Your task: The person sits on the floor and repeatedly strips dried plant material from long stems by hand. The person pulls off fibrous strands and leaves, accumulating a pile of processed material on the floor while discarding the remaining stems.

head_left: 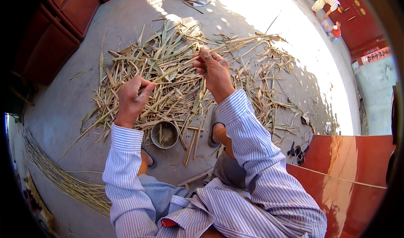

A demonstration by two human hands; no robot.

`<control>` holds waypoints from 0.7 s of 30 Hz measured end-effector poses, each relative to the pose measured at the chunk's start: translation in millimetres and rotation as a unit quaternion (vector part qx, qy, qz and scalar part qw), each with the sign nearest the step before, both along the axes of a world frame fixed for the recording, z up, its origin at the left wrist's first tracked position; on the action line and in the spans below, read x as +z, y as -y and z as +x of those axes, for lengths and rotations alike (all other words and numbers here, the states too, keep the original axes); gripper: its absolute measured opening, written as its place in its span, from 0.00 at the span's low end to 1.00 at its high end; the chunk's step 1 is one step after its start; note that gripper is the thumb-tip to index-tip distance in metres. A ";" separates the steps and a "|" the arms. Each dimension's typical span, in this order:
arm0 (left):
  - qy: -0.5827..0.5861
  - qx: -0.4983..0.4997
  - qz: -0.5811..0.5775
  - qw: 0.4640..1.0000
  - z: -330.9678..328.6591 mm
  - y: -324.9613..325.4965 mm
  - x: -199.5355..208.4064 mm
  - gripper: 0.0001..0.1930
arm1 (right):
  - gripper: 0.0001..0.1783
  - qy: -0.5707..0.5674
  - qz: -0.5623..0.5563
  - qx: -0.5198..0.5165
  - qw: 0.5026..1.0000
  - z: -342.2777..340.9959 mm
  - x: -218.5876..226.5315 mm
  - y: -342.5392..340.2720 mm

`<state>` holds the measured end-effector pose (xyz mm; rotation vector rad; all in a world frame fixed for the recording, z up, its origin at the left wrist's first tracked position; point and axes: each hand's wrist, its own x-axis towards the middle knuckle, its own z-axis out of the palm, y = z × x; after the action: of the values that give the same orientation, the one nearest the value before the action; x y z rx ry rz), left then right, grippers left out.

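My left hand [134, 100] is closed round a long, thin greenish reed stalk [173, 71], thumb pressed along it. One end trails down to the left, past my left wrist. Farther up to the right, my right hand [215, 71] is closed in a pinch at the stalk, thumb and forefinger together; exactly what lies between those fingertips is hard to make out. Beneath both hands spreads a loose heap of dry leaves and husks [168, 105], straw-coloured with some green blades. Close to my feet stands a small round metal pot [164, 146] with murky liquid and a stick piece inside.
At the lower left lies a bundle of long thin stalks [63, 175]. Dark red padded seats [63, 19] line the upper left. A red panel [349, 158] is at my right, near a small black tangle [298, 151]. A person [328, 3] bends over at the far right.
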<state>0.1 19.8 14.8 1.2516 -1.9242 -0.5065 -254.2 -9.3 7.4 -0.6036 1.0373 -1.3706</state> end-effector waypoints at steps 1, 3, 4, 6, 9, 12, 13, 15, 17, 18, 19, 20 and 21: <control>0.024 -0.001 -0.037 0.999 -4.2 1.6 1.6 0.09 | 0.15 0.003 -0.005 -0.006 1.000 -5.4 -1.4 2.4; 0.072 -0.003 -0.112 0.991 -7.5 -1.6 7.9 0.09 | 0.16 0.013 -0.007 -0.010 1.000 -6.0 -10.0 3.8; 0.080 0.006 -0.139 0.987 -8.2 -2.3 7.8 0.10 | 0.16 0.014 0.005 -0.013 1.000 -3.3 -7.6 4.9; 0.107 -0.003 -0.175 0.979 -10.2 -2.0 6.3 0.11 | 0.17 0.024 0.032 -0.006 0.999 -7.2 -4.7 4.6; 0.084 -0.007 -0.177 0.981 -16.7 -4.7 9.2 0.10 | 0.17 0.040 0.056 0.040 0.997 -15.8 -3.6 4.3; 0.067 0.019 -0.157 0.985 -10.2 -2.2 5.3 0.11 | 0.15 0.002 -0.013 0.039 0.999 -12.4 6.1 0.3; 0.025 0.027 -0.090 0.995 -6.7 -0.6 2.6 0.12 | 0.14 0.007 -0.042 0.042 0.998 -11.3 5.9 -0.1; -0.058 0.041 0.046 0.996 -0.3 4.7 -3.5 0.14 | 0.14 0.011 -0.086 0.047 0.995 -11.0 7.6 -2.2; -0.103 0.016 0.094 0.990 10.7 8.5 0.1 0.15 | 0.14 0.020 -0.119 0.053 0.991 -3.3 13.9 -3.3; -0.125 0.004 0.119 0.985 16.1 10.2 1.8 0.15 | 0.13 0.042 -0.142 0.063 0.987 -2.8 10.9 -1.6; -0.152 -0.012 0.142 0.978 19.7 14.7 0.3 0.16 | 0.12 0.032 -0.138 0.035 0.989 -9.5 11.0 0.8; -0.153 -0.009 0.133 0.979 28.0 17.3 -1.4 0.16 | 0.12 0.025 -0.134 0.009 0.991 -20.2 14.4 3.3; -0.156 -0.006 0.136 0.978 34.0 19.9 0.5 0.16 | 0.12 0.018 -0.129 -0.016 0.991 -33.2 18.1 6.4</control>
<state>34.2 -0.1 15.3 1.2426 -1.6362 -0.9404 -287.4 -15.7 25.4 -0.7527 0.8502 -1.5525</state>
